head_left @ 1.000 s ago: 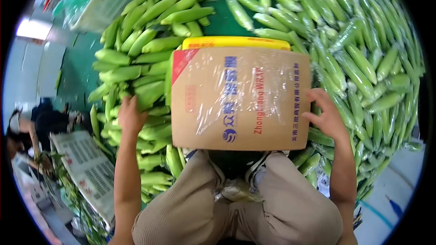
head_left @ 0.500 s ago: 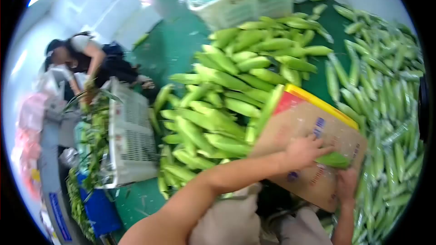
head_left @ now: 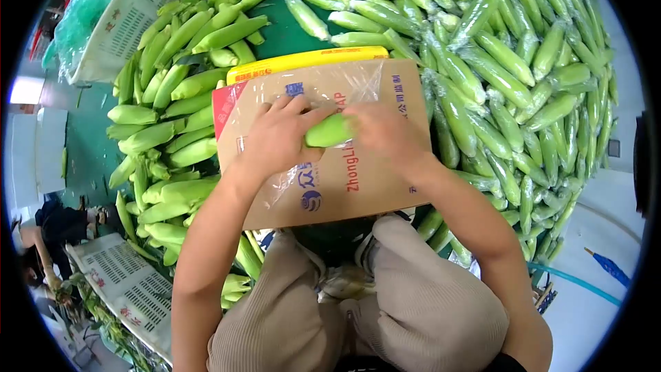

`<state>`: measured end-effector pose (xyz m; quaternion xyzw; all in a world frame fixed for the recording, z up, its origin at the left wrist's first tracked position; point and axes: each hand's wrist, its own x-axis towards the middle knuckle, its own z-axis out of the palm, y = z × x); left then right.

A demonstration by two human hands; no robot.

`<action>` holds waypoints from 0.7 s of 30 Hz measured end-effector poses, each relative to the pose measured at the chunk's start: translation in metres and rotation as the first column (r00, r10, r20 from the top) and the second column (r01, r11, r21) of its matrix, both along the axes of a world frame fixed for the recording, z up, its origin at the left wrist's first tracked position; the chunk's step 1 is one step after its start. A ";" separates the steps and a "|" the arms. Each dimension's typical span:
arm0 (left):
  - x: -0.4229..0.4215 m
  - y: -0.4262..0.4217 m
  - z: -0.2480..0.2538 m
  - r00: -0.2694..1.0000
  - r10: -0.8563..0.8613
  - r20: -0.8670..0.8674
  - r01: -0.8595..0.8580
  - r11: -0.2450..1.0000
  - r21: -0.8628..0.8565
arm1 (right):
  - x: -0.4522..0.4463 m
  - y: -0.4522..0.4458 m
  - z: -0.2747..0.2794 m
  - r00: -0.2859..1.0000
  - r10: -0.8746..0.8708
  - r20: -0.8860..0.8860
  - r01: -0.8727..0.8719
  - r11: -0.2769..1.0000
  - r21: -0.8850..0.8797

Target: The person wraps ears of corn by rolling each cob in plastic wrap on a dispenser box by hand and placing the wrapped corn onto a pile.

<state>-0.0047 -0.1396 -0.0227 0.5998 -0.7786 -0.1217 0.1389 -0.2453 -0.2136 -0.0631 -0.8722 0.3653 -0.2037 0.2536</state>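
Observation:
An ear of corn in its green husk [head_left: 328, 131] lies crosswise over a cardboard box [head_left: 385, 196] in front of my knees. My left hand [head_left: 281, 134] is closed around the corn's left end. On the other end, my right hand [head_left: 382, 131] is closed too, though its fingers are smeared by motion. Clear plastic film [head_left: 286, 189] clings to the box's top under and beside my hands. Along the box's far edge sits a long yellow carton [head_left: 310, 62].
Unwrapped corn ears [head_left: 179, 89] are heaped on the left, and many film-wrapped ears [head_left: 475, 83] on the right. A white crate [head_left: 138, 14] with green plastic stands far left. Lower left, a person [head_left: 51, 234] works beside another white crate [head_left: 120, 275].
My view has swung right and down, so the box appears squarer before me. My right hand has moved up from the box's edge to the corn's right end.

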 end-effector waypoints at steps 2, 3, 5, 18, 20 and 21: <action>0.007 0.000 -0.001 0.999 0.023 0.030 -0.021 0.998 -0.059 | 0.026 0.010 0.001 0.978 0.124 -0.168 -0.160 0.962 -0.223; 0.012 0.004 -0.002 0.998 0.040 0.048 -0.035 0.996 -0.086 | 0.035 0.012 0.001 0.962 0.155 -0.226 -0.218 0.932 -0.289; 0.021 0.044 -0.023 0.939 0.287 -0.192 -0.328 0.914 -0.237 | 0.035 -0.002 -0.006 0.962 0.142 -0.233 -0.207 0.935 -0.287; 0.028 0.123 -0.051 0.845 0.418 -0.334 -0.529 0.743 -0.410 | 0.018 0.006 0.016 0.876 0.378 -0.300 -0.426 0.897 -0.115; 0.014 0.122 -0.044 0.864 0.279 -0.419 -0.465 0.762 -0.452 | 0.018 0.019 0.023 0.840 0.459 -0.289 -0.476 0.879 0.013; 0.004 0.123 -0.043 0.910 0.208 -0.359 -0.360 0.827 -0.432 | 0.018 0.025 0.020 0.838 0.475 -0.267 -0.489 0.872 0.018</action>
